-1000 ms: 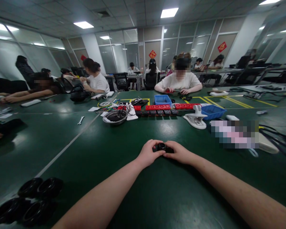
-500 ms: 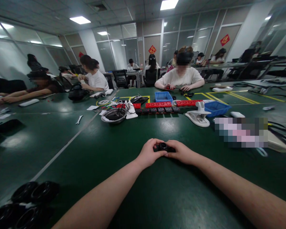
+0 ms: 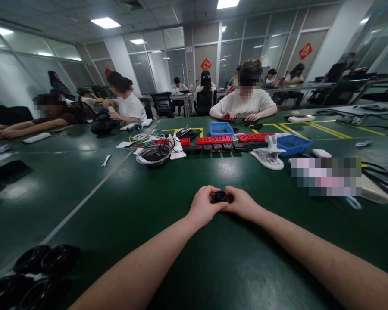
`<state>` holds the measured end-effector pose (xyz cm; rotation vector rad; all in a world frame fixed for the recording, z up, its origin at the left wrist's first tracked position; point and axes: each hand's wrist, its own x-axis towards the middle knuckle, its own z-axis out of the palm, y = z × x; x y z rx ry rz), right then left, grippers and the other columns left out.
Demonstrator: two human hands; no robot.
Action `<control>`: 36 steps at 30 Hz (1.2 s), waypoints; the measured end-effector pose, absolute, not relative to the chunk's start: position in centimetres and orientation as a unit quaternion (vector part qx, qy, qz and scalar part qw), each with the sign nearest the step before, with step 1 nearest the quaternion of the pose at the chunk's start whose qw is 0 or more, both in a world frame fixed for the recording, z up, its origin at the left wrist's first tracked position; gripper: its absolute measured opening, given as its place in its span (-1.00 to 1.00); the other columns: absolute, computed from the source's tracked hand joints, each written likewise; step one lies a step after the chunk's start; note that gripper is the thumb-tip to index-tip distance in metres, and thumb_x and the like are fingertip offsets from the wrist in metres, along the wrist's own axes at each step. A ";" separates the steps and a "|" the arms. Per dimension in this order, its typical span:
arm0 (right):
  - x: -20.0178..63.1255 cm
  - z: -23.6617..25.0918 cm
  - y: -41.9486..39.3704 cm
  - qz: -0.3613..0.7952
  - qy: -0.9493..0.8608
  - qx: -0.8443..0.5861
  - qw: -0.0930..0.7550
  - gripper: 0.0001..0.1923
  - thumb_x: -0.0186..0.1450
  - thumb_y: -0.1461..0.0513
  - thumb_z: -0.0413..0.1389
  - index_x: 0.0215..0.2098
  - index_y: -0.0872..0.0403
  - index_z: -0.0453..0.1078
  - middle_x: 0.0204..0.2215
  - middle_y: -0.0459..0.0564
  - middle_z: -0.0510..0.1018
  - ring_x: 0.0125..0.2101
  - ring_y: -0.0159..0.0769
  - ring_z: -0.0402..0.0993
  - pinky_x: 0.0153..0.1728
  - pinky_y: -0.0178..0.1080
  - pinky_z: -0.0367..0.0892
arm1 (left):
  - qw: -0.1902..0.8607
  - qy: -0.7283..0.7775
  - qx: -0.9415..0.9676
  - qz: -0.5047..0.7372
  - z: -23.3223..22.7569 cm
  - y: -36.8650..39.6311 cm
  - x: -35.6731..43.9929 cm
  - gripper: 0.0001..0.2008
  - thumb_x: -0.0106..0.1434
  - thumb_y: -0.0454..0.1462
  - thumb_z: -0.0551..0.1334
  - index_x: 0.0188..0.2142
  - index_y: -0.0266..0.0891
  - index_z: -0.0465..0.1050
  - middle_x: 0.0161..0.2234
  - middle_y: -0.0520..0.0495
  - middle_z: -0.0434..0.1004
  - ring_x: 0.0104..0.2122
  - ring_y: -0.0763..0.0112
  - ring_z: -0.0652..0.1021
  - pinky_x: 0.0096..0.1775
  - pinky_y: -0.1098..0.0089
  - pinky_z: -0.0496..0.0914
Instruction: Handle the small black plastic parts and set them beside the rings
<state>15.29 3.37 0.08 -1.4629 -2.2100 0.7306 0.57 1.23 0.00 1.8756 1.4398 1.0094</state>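
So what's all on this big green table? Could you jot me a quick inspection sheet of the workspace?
Surface: green table with a pale line across it.
Job's things: small black round part, held between both hands.
Clutter: metal bowl, red and black strips, two blue trays, white clamp stand, wrench, black rings at near left.
Hands: left hand and right hand both grip the part.
Cables: black cables at far right.
Surroundings: other people seated at work, glass partitions, ceiling lights.
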 end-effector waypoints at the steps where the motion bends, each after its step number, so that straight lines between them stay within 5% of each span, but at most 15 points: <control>1: 15.0 0.1 3.2 0.228 -0.788 -0.539 0.193 -0.74 -0.09 0.15 0.13 -0.58 0.08 0.13 -0.64 -0.16 0.29 -0.61 -0.45 0.19 -0.64 -0.41 -0.01 | 0.271 0.544 0.698 0.379 0.0 1.2 0.6 -0.66 -0.14 -0.23 0.29 -0.32 -0.23 0.34 -0.36 -0.01 0.34 -0.40 0.43 0.36 -0.39 0.44 0.25; 8: 14.2 0.2 2.3 0.077 -0.799 -0.577 0.153 -0.76 0.02 0.07 0.05 -0.49 0.09 0.24 -0.58 -0.03 0.34 -0.53 -0.33 0.25 -0.59 -0.34 0.00 | 0.244 0.536 0.701 0.403 0.0 1.2 0.5 -0.71 -0.11 -0.27 0.27 -0.33 -0.24 0.33 -0.37 0.00 0.34 -0.37 0.43 0.36 -0.35 0.44 0.25; 16: 16.1 0.5 2.8 0.197 -0.863 -0.409 0.223 -0.60 0.01 0.12 0.11 -0.20 0.09 0.23 -0.36 -0.03 0.40 -0.37 -0.32 0.29 -0.40 -0.32 0.15 | 0.289 0.470 0.744 0.377 0.2 1.3 -0.4 -0.68 -0.07 -0.27 0.26 -0.26 -0.21 0.35 -0.36 0.01 0.32 -0.40 0.45 0.33 -0.35 0.44 0.26; 36: 16.9 0.9 3.8 0.257 -0.880 -0.349 0.194 -0.77 0.07 0.20 0.07 -0.29 0.11 0.33 -0.42 -0.04 0.39 -0.40 -0.33 0.29 -0.38 -0.31 0.18 | 0.303 0.466 0.746 0.366 0.4 1.4 -0.4 -0.66 -0.06 -0.24 0.26 -0.23 -0.19 0.35 -0.33 -0.01 0.33 -0.38 0.44 0.33 -0.32 0.43 0.25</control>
